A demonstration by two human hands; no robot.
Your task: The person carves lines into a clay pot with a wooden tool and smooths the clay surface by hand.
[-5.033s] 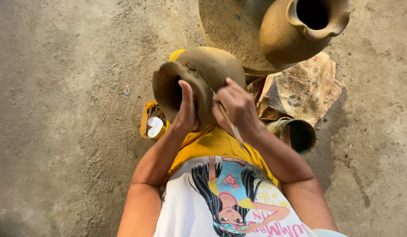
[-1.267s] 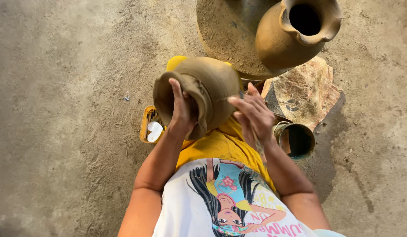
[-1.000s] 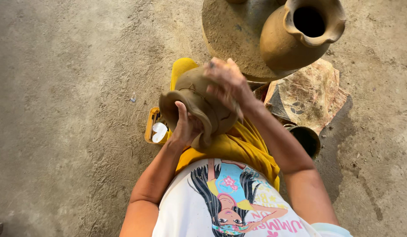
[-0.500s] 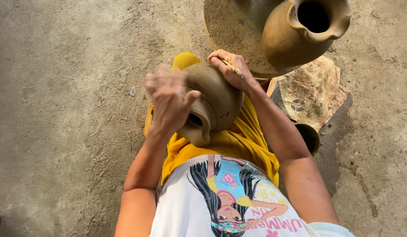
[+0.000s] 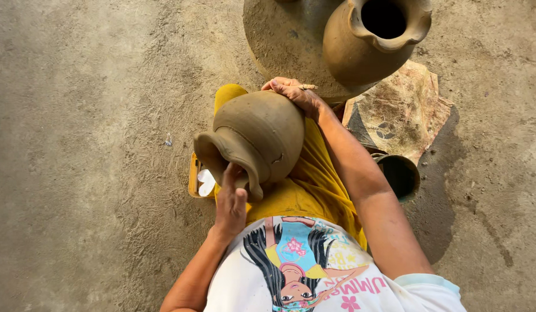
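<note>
A brown unfired clay pot (image 5: 259, 136) lies on its side across my lap, its flared mouth turned toward the lower left. My left hand (image 5: 230, 202) grips the rim, with fingers reaching into the mouth. My right hand (image 5: 291, 92) is spread over the pot's far rounded end and also pinches a small thin tool. Yellow cloth (image 5: 314, 179) covers my lap under the pot.
A second, upright clay pot (image 5: 372, 37) stands on a round slab (image 5: 279, 40) ahead. A flat stone (image 5: 404, 112) and a small dark container (image 5: 400, 176) sit to the right. A small yellow dish with white cloth (image 5: 201, 179) lies left. Bare dirt floor surrounds me.
The pot has been turned in my lap, its mouth now at the lower left. My left hand went back onto the rim; my right hand moved from the side to the far end.
</note>
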